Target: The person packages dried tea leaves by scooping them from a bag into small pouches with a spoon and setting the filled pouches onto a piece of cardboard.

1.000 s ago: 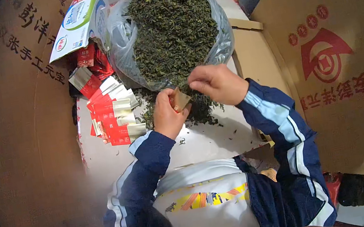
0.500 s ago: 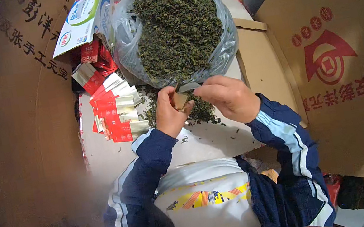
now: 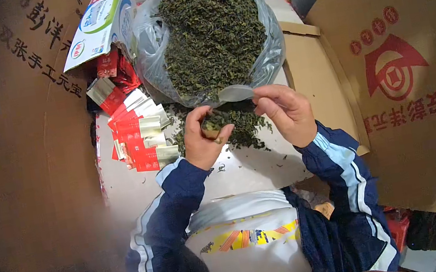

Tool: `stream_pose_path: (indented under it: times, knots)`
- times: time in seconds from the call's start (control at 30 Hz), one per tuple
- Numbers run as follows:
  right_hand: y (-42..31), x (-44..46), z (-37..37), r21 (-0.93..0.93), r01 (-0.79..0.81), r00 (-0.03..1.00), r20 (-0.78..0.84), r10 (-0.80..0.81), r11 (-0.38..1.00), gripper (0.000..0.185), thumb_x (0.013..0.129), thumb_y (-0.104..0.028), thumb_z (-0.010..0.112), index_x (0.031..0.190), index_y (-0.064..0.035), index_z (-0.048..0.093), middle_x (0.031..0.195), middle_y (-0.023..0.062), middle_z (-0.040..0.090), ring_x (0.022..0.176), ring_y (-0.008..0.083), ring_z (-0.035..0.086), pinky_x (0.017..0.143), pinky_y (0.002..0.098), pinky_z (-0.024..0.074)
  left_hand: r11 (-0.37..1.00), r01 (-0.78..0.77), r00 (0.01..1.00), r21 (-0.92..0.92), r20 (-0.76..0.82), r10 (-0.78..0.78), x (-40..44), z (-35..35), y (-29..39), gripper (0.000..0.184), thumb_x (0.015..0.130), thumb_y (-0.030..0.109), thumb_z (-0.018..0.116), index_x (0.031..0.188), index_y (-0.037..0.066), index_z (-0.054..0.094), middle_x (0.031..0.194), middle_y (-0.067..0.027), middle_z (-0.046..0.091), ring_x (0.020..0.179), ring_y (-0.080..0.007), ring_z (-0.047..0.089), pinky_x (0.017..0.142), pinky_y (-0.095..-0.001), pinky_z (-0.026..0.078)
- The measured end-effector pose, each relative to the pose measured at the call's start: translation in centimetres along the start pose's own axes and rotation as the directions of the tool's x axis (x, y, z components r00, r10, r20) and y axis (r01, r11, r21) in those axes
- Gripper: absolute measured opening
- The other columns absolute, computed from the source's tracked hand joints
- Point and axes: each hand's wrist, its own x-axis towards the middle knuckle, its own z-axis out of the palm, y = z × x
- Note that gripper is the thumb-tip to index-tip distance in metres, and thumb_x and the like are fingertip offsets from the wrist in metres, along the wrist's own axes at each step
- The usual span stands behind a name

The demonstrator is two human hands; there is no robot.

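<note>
head view: left hand (image 3: 202, 143) pinches gold-toned packet (image 3: 211, 134); right hand (image 3: 289, 115) pinches smooth, rounded, translucent scoop (image 3: 236, 94) near curled leaves (image 3: 212, 33).

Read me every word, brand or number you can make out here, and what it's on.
"彭洋元": left cardboard panel
"双张手工元宝": same panel
"福安彭洋元": right cardboard panel, upside down
"5": white carton
Too small or blurred to read: carton lettering, panel-edge characters, red seals, red packets, garment print
</note>
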Motion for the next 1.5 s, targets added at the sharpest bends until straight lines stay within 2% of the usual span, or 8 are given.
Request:
stream_pose_path:
  times: [0.2,0.43,0.57,0.73,0.97,1.13,1.23,1.5]
  knots:
    - [1.4,0.1,0.2,0.104,-0.193,0.980,-0.028,0.197,0.976,0.020,0.095,-0.011,0.053,0.106,0.0044,0.057,0.084,0.0102,0.063,0.070,0.0137,0.062,0.066,0.0251,0.0517,0.981,-0.171,0.985,-0.087,0.002,0.172,-0.8,0.1,-1.7,0.050,0.068,0.007,0.080,0.107,0.004,0.048,0.097,-0.0064,0.053,0.091,-0.0176,0.053,0.085,-0.0294,0.044]
    - [3.0,3.0,0.9,0.327,-0.584,0.803,0.099,0.588,0.743,0.029,0.093,-0.026,0.057,0.094,0.0033,0.056,0.075,0.0100,0.063,0.055,0.0156,0.061,0.053,0.0265,0.0530,0.993,0.117,0.993,-0.004,0.007,-0.117,-1.3,0.6,-1.9,0.050,0.070,0.010,0.080,0.108,0.005,0.048,0.096,-0.0065,0.055,0.087,-0.0159,0.055,0.080,-0.0283,0.046]
    - [4.3,3.6,1.6,0.405,-0.617,0.761,0.087,0.643,0.675,0.029,0.092,-0.026,0.058,0.092,0.0025,0.056,0.076,0.0105,0.063,0.054,0.0167,0.062,0.053,0.0265,0.0534,0.982,0.186,0.982,-0.016,0.021,-0.186,-1.1,0.3,-1.0,0.054,0.071,0.013,0.080,0.112,0.005,0.047,0.097,-0.0068,0.056,0.086,-0.0155,0.056,0.079,-0.0277,0.047]
    - [4.6,4.5,1.2,0.279,-0.545,0.812,-0.057,0.581,0.791,0.028,0.092,-0.025,0.058,0.093,0.0030,0.056,0.076,0.0101,0.062,0.056,0.0164,0.063,0.054,0.0264,0.0539,0.953,0.303,0.951,-0.031,0.074,-0.300,-0.8,0.4,-0.1,0.058,0.071,0.015,0.080,0.117,0.005,0.045,0.096,-0.0070,0.055,0.087,-0.0158,0.056,0.079,-0.0283,0.047]
    - [6.7,3.7,2.1,-0.008,-0.193,0.969,-0.157,0.189,0.981,0.020,0.091,-0.018,0.059,0.095,0.0021,0.060,0.074,0.0110,0.064,0.058,0.0171,0.064,0.054,0.0271,0.0541,0.988,0.135,0.991,0.075,-0.009,-0.134,0.1,0.9,-0.9,0.057,0.071,0.019,0.080,0.115,0.003,0.047,0.094,-0.0110,0.058,0.082,-0.0229,0.059,0.075,-0.0321,0.049]
    - [6.6,3.2,2.1,0.080,-0.131,0.973,-0.182,0.144,0.988,0.020,0.092,-0.018,0.058,0.097,0.0017,0.060,0.074,0.0091,0.063,0.063,0.0150,0.064,0.057,0.0263,0.0540,0.971,0.217,0.976,0.099,-0.002,-0.217,1.1,0.8,-0.4,0.062,0.070,0.022,0.080,0.118,0.001,0.046,0.098,-0.0146,0.057,0.086,-0.0276,0.060,0.077,-0.0340,0.049]
    - [5.5,3.1,1.6,0.350,-0.249,0.937,-0.149,0.316,0.903,0.019,0.092,-0.017,0.057,0.099,0.0008,0.060,0.075,0.0079,0.062,0.067,0.0138,0.063,0.061,0.0259,0.0537,0.960,0.230,0.970,0.160,0.039,-0.239,1.6,0.4,0.1,0.069,0.071,0.021,0.080,0.123,-0.001,0.041,0.103,-0.0159,0.057,0.090,-0.0241,0.058,0.081,-0.0331,0.047]
    - [4.1,3.1,-1.0,0.366,-0.338,0.937,0.040,0.348,0.867,0.021,0.093,-0.019,0.056,0.102,-0.0002,0.059,0.080,0.0095,0.063,0.065,0.0155,0.061,0.061,0.0281,0.0519,0.961,0.076,0.990,0.264,0.097,-0.105,1.8,0.4,-1.3,0.075,0.067,0.022,0.082,0.125,-0.003,0.040,0.108,-0.0181,0.056,0.095,-0.0272,0.058,0.083,-0.0342,0.047]
